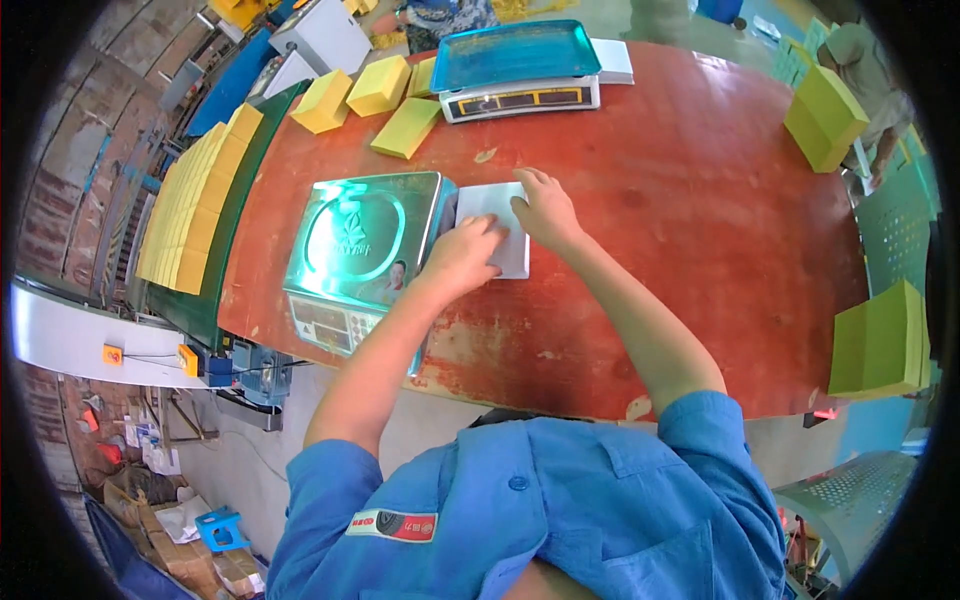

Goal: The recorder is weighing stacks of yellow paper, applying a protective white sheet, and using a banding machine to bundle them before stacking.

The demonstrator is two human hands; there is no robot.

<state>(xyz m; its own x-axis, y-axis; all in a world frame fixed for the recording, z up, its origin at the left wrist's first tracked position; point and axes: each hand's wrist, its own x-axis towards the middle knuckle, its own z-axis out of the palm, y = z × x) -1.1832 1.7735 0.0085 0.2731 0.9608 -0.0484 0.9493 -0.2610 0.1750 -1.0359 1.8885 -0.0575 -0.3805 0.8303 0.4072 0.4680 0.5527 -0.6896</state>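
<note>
On the red table a white stack, like paper sheets or a thin pad (512, 262), lies against the right side of a digital scale (340, 235) with a shiny steel pan. My left hand (465, 255) rests over the stack's near left part, its fingers apart and bent onto the top. At the stack's far right edge is my right hand (548, 208), with thumb and fingers spread apart. Neither hand visibly grips the stack. Fine contact at the fingertips is too small to make out.
A second scale (520, 100) with a blue tray stands at the far side, white sheets (612, 62) beside it. Yellow blocks (378, 85) lie left of it. A long yellow row (195, 205) sits on a green belt. Green-yellow stacks (880, 340) stand at right; people work beyond.
</note>
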